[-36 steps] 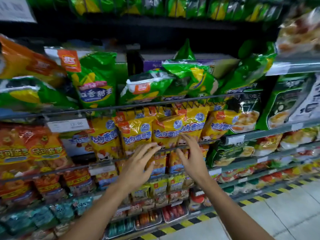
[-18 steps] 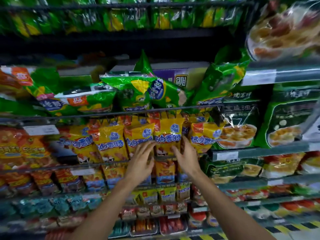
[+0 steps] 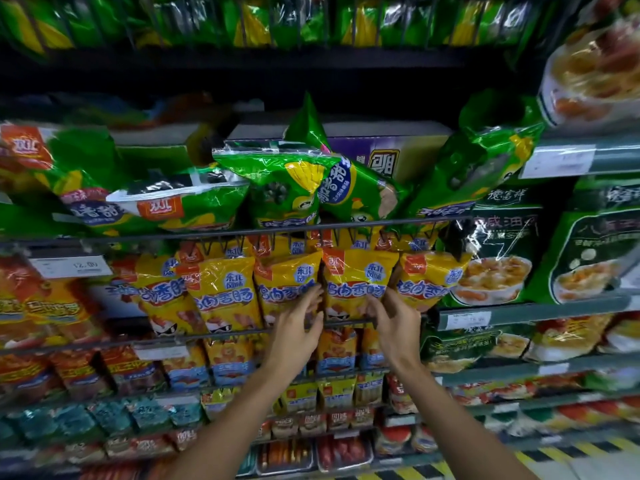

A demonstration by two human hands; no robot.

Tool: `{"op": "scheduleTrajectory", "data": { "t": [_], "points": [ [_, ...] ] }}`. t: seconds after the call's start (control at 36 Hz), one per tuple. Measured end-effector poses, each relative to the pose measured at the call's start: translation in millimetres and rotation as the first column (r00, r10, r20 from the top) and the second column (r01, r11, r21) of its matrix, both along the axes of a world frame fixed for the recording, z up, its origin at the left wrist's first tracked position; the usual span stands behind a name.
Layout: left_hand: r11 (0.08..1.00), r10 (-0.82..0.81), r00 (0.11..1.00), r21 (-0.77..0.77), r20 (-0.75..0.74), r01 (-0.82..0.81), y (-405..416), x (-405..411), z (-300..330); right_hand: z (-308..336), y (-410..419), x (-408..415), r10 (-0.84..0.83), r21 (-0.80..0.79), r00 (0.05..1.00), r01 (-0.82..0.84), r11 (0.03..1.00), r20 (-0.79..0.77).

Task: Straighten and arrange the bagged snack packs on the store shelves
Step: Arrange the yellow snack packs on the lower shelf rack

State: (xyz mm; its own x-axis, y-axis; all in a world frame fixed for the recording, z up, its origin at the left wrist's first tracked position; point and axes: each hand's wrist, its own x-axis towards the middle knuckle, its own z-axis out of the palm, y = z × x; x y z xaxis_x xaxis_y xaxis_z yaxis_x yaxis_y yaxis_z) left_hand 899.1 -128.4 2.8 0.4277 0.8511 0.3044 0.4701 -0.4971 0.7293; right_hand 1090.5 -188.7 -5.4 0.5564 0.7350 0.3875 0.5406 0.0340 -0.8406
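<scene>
On the far left, the orange packs were blurred, so you could not judge whether they needed work. Beside them your row of yellow packs stood upright behind the wire rail, faces forward, though the leftmost ones leaned and overlapped a little — this row looked close to done. Your left hand reached up at the middle of that row, fingers spread and loosely bent, fingertips touching the face of a yellow pack just left of the gap; whether it actually gripped the bag could not be told. Your right hand was near it, with a yellow pack between the two, fingers bent against that pack's lower right edge — it seemed to be nudging rather than clamping, but the hold was not plain. The two hands were apart, on either side of that one pack.

Above, the green packs lay tumbled, some flat, some tipped on a corner, one leaning at the right end. That shelf was the main work left, by my reading. To the right, the dark green bags stood fairly square.
</scene>
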Motion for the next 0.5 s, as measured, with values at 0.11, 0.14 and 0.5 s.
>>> {"op": "scheduleTrajectory", "data": {
  "t": [0.11,0.14,0.5],
  "points": [
    [0.998,0.048,0.999,0.038,-0.018,-0.047,4.0,8.7,5.4,0.4,-3.1,0.8,0.0,0.036,1.0,0.001,0.999,-0.015],
    [0.997,0.066,0.998,0.05,-0.022,-0.065,5.5,10.0,8.4,0.2,-3.3,1.4,0.007,0.046,1.0,-0.007,0.999,-0.01],
    [0.977,0.141,0.982,0.181,-0.124,-0.117,9.2,9.5,26.1,-9.5,-8.0,6.0,0.042,0.139,0.996,-0.051,0.989,0.073]
  ]
}}
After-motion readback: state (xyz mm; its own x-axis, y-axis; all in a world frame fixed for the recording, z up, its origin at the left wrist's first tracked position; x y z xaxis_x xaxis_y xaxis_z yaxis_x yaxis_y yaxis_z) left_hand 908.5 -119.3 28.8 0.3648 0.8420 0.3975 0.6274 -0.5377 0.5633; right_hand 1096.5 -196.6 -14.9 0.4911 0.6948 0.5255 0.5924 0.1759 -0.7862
